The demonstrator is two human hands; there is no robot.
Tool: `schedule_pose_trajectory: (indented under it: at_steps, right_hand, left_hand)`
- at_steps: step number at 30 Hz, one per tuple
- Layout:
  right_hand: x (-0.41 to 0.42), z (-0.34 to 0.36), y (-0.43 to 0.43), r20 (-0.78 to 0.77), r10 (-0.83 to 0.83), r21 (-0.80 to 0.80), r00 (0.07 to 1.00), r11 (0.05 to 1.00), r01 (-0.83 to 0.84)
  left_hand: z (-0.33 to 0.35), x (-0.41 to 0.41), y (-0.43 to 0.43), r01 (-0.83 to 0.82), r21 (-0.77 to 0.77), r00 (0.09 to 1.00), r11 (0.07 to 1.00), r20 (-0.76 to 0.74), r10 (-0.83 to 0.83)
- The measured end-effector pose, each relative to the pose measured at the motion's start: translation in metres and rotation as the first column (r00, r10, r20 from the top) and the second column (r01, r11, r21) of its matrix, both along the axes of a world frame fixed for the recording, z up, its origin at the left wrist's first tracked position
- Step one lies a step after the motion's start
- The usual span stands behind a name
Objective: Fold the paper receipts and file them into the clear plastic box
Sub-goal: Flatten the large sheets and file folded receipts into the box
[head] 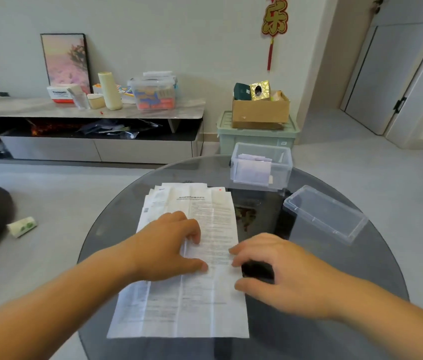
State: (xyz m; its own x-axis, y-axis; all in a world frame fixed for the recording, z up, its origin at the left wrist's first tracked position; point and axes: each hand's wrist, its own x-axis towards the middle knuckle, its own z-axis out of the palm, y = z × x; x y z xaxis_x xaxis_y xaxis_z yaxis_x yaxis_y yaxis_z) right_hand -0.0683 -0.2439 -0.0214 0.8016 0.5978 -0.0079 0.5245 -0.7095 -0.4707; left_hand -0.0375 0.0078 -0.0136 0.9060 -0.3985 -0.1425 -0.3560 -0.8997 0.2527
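Gold "乐" ornament (274,18); receipt (200,310) print illegible.

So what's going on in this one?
A person works at a round dark glass table. The left hand rests on the top white printed sheet of a paper stack; the right hand touches its right edge. The sheet lies flat, unfolded. The clear plastic box at the table's far edge already holds folded papers, and a clear lid lies to its right.
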Motion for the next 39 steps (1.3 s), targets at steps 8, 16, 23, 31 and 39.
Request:
schedule_pose_trajectory:
  at_steps: [8, 16, 23, 31, 39]
  right_hand:
    - [-0.056, -0.011, 0.016, -0.047, 0.048, -0.084, 0.998, 0.995, -0.052]
    - [-0.082, -0.01, -0.007, -0.053, -0.031, -0.09, 0.998, 0.996, 0.027]
    - [-0.091, -0.014, -0.018, -0.078, -0.117, -0.024, 0.99, 0.993, 0.116]
    - [-0.084, -0.018, -0.023, 0.015, -0.151, 0.077, 0.988, 0.986, 0.15]
    - [-0.077, -0.011, -0.019, -0.149, -0.241, 0.446, 0.959, 0.849, 0.283]
  left_hand:
    - [-0.007, -0.072, -0.001, 0.096, 0.057, 0.989, 0.994, -0.119, -0.089]
    - [-0.02, -0.092, -0.013, 0.208, -0.078, 0.976, 0.975, -0.048, -0.212]
    - [-0.018, -0.092, -0.023, 0.207, -0.16, 0.978, 0.965, 0.007, -0.209]
    - [-0.001, -0.088, -0.019, 0.054, -0.341, 0.975, 0.938, -0.184, -0.123]
    - [-0.004, -0.064, 0.013, -0.207, -0.53, 0.912, 0.822, -0.408, -0.034]
